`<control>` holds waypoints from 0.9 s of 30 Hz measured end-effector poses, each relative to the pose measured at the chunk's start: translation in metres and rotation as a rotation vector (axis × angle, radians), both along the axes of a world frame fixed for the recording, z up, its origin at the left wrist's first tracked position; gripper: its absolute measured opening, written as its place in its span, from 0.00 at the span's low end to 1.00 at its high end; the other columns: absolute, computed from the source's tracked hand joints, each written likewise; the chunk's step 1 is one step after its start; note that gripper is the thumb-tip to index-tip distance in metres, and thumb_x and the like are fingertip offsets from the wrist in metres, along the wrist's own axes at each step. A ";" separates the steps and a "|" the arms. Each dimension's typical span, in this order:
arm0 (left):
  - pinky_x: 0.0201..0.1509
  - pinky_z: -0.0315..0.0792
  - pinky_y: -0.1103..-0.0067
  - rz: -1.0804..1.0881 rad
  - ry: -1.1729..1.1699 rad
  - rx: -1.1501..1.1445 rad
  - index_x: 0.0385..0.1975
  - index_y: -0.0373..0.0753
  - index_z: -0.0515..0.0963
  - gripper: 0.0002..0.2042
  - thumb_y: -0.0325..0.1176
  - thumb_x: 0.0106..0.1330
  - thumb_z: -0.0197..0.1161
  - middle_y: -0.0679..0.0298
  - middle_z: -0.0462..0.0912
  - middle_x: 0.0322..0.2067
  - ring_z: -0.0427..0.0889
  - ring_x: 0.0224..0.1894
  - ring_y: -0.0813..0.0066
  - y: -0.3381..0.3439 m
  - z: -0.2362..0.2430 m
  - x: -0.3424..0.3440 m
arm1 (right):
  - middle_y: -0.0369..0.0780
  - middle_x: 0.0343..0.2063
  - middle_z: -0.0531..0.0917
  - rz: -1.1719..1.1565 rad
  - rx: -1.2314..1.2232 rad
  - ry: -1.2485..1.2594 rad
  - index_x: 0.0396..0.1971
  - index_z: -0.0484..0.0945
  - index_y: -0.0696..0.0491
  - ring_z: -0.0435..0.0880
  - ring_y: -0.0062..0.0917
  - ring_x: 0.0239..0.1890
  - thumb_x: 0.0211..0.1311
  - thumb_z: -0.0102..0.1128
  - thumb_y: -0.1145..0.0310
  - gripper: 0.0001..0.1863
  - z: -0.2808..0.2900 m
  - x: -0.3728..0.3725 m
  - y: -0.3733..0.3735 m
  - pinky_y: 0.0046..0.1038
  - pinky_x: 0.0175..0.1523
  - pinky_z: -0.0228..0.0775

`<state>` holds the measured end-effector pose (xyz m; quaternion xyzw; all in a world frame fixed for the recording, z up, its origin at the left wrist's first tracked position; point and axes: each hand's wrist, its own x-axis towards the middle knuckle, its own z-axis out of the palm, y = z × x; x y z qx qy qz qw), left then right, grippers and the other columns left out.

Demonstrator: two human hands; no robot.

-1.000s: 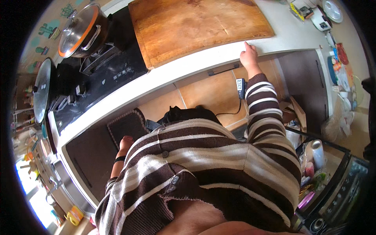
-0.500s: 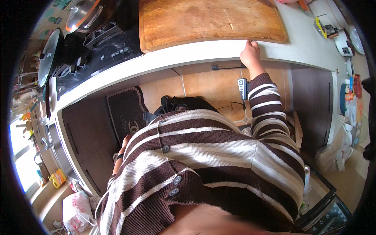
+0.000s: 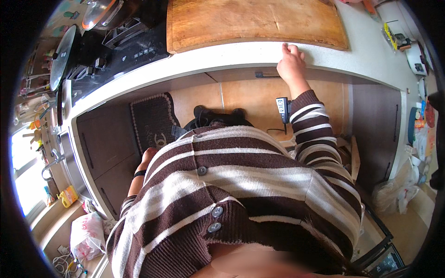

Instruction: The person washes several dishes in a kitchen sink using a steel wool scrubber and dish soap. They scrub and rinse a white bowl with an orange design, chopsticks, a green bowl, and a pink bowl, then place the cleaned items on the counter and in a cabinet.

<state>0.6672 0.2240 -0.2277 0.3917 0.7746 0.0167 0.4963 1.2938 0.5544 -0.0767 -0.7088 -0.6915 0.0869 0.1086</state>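
My right hand (image 3: 292,64) reaches over the front edge of the white countertop (image 3: 232,52), just in front of a large wooden cutting board (image 3: 257,23). Its fingers are loosely bent and a little apart, the foremost one at or very near the board's front edge. Nothing shows in this hand. My left hand (image 3: 148,156) hangs low at my left side, a dark band on its wrist. The striped sweater hides most of its fingers, so what it holds, if anything, does not show.
Left of the board is a black gas stove (image 3: 125,58) with a lidded pot (image 3: 99,14) and a lidded pan (image 3: 62,58). A power strip (image 3: 282,110) hangs below the counter by my right forearm. A dark mat (image 3: 153,120) lies on the tiled floor. A plastic bag (image 3: 87,236) sits lower left.
My right hand has shifted slightly left along the board's front edge, and its fingers have loosened from a tighter curl. My left hand stays low at my side. The view has shifted a little.
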 end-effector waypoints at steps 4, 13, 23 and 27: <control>0.46 0.68 0.72 0.397 -0.267 -0.051 0.34 0.35 0.75 0.13 0.36 0.58 0.47 0.57 0.78 0.35 0.75 0.40 0.65 0.000 -0.010 -0.005 | 0.37 0.47 0.67 -0.033 0.002 0.014 0.51 0.66 0.51 0.65 0.39 0.46 0.49 0.45 0.73 0.24 0.007 -0.017 -0.003 0.43 0.46 0.62; 0.50 0.65 0.70 0.869 -0.628 -0.090 0.34 0.32 0.74 0.16 0.36 0.62 0.40 0.54 0.77 0.37 0.74 0.42 0.62 -0.007 -0.030 0.000 | 0.37 0.45 0.68 0.068 0.045 0.078 0.50 0.66 0.51 0.64 0.39 0.45 0.46 0.47 0.75 0.25 0.005 -0.047 -0.012 0.45 0.44 0.59; 0.51 0.64 0.71 0.637 -0.474 -0.009 0.37 0.32 0.72 0.17 0.37 0.65 0.38 0.56 0.77 0.38 0.73 0.44 0.65 -0.011 -0.040 0.003 | 0.36 0.47 0.68 0.199 0.070 0.182 0.50 0.67 0.47 0.66 0.40 0.44 0.46 0.46 0.73 0.25 0.003 -0.079 -0.009 0.46 0.43 0.57; 0.51 0.64 0.70 0.388 -0.354 0.038 0.37 0.32 0.72 0.16 0.37 0.64 0.38 0.54 0.76 0.38 0.72 0.44 0.62 -0.024 -0.036 0.003 | 0.37 0.48 0.67 0.219 0.047 0.180 0.51 0.67 0.47 0.65 0.40 0.45 0.47 0.46 0.73 0.25 0.004 -0.094 -0.005 0.45 0.43 0.56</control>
